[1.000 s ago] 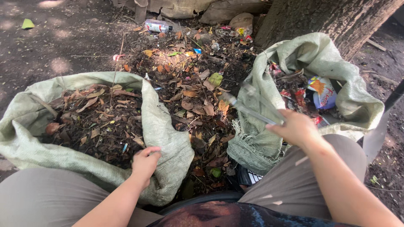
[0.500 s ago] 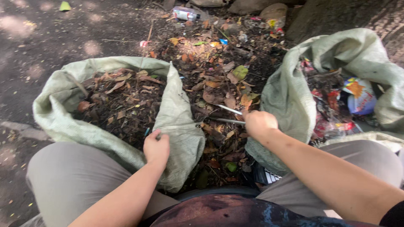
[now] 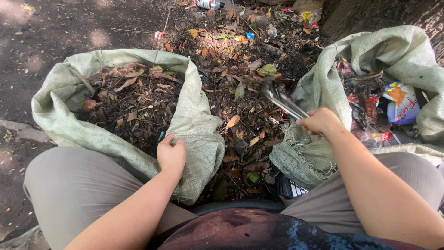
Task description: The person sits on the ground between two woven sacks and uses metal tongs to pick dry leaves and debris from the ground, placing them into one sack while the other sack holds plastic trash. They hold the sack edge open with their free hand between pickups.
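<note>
The left hand (image 3: 171, 155) pinches the near rim of the leaf-filled sack (image 3: 194, 125). Right of that sack, the right hand (image 3: 320, 121) is clenched around metal tongs (image 3: 282, 99), their tips blurred over leaf litter (image 3: 240, 69). Farther right, the rubbish sack (image 3: 407, 55) is cut off.

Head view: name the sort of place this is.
Likely an outdoor litter clean-up spot under trees: bare dirt ground strewn with dead leaves and a plastic bottle, and a woven sack filled with leaf debris.

Crumpled blue-orange-white snack wrapper (image 3: 401, 103) at right, inside right sack (image 3: 407, 51); red wrappers (image 3: 370, 105) beside it; plastic bottle (image 3: 209, 4) top centre.
</note>
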`<action>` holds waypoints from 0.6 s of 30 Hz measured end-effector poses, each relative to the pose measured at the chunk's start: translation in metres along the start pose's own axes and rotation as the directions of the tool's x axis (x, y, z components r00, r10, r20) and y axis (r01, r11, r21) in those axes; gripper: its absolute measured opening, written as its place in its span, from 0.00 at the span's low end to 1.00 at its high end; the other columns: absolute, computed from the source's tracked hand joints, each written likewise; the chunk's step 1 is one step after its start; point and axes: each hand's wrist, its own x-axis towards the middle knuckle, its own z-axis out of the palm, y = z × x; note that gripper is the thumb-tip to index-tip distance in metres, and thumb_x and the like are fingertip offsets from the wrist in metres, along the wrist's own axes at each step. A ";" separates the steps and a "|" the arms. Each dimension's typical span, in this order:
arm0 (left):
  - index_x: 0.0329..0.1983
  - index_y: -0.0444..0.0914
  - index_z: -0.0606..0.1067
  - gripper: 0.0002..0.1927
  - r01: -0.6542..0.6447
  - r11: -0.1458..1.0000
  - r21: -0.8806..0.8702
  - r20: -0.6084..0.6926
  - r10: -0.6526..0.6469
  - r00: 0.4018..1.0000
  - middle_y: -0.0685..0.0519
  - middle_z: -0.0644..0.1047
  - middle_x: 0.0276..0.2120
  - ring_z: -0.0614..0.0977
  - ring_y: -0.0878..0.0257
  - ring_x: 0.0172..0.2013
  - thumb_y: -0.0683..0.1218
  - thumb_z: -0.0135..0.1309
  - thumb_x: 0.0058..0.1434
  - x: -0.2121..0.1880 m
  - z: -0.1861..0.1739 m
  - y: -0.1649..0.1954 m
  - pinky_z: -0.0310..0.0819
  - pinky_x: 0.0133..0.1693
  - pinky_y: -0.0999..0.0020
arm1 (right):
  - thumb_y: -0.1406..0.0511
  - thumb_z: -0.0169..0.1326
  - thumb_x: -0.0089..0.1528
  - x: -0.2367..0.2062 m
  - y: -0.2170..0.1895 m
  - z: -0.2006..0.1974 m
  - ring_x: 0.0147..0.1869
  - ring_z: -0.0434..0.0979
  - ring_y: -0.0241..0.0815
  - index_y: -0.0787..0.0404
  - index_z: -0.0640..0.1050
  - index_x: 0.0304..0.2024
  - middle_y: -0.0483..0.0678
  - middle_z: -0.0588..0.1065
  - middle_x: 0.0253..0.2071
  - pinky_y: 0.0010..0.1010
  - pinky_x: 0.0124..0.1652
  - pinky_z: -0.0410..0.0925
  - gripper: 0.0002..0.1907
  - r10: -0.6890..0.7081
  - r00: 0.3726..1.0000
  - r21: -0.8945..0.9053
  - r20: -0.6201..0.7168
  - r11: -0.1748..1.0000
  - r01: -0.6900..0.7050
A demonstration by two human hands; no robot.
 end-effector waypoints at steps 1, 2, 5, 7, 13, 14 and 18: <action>0.59 0.34 0.75 0.28 0.000 1.000 -0.006 0.003 0.000 1.000 0.43 0.71 0.61 0.74 0.48 0.60 0.50 0.56 0.56 0.000 0.000 0.000 0.66 0.60 0.58 | 0.58 0.65 0.59 0.004 0.005 -0.004 0.24 0.74 0.35 0.58 0.81 0.52 0.47 0.79 0.27 0.34 0.29 0.70 0.20 0.009 1.000 0.064 -0.017 0.998 -0.008; 0.59 0.34 0.75 0.28 0.005 1.000 -0.013 0.006 -0.005 1.000 0.43 0.71 0.61 0.74 0.48 0.60 0.50 0.56 0.56 0.000 0.001 0.001 0.66 0.60 0.59 | 0.57 0.64 0.60 0.007 0.010 -0.006 0.24 0.73 0.36 0.61 0.80 0.51 0.47 0.78 0.28 0.34 0.29 0.69 0.20 0.031 0.999 0.086 -0.040 0.996 -0.027; 0.59 0.34 0.75 0.28 0.024 0.999 -0.030 0.022 -0.023 0.999 0.43 0.71 0.61 0.74 0.48 0.59 0.49 0.57 0.55 -0.001 0.002 0.000 0.66 0.60 0.59 | 0.55 0.64 0.62 0.018 0.018 -0.005 0.25 0.72 0.37 0.68 0.80 0.47 0.49 0.76 0.28 0.34 0.28 0.66 0.22 0.103 0.994 0.131 -0.039 0.987 -0.097; 0.60 0.35 0.75 0.29 0.042 0.999 -0.034 0.040 -0.040 0.998 0.43 0.72 0.59 0.76 0.49 0.58 0.49 0.56 0.54 0.000 0.003 -0.001 0.67 0.59 0.59 | 0.54 0.64 0.60 0.025 0.017 0.007 0.25 0.71 0.38 0.68 0.82 0.44 0.51 0.77 0.28 0.34 0.28 0.66 0.23 0.153 0.987 0.127 0.051 0.979 -0.158; 0.57 0.33 0.77 0.28 -0.203 0.978 0.041 0.048 0.201 0.978 0.41 0.75 0.57 0.77 0.48 0.55 0.51 0.57 0.56 0.004 0.008 -0.010 0.68 0.58 0.61 | 0.33 0.49 0.63 0.027 -0.003 0.065 0.37 0.84 0.50 0.72 0.85 0.37 0.56 0.82 0.33 0.37 0.44 0.74 0.46 -0.011 1.000 -0.241 -0.028 0.970 0.004; 0.58 0.34 0.77 0.28 -0.189 0.981 0.041 0.053 0.187 0.981 0.41 0.75 0.57 0.77 0.49 0.55 0.51 0.57 0.55 0.005 0.007 -0.011 0.68 0.58 0.61 | 0.33 0.48 0.62 0.024 -0.008 0.072 0.40 0.83 0.51 0.69 0.85 0.39 0.56 0.82 0.34 0.39 0.46 0.73 0.44 -0.059 0.997 -0.255 -0.058 0.966 0.043; 0.58 0.34 0.76 0.28 -0.149 0.988 0.036 0.081 0.146 0.986 0.41 0.75 0.56 0.78 0.50 0.54 0.51 0.57 0.55 0.002 0.007 -0.007 0.69 0.57 0.61 | 0.35 0.47 0.61 0.005 -0.020 0.075 0.44 0.81 0.51 0.58 0.85 0.42 0.53 0.83 0.35 0.41 0.50 0.72 0.37 -0.147 0.983 -0.278 -0.109 0.954 0.112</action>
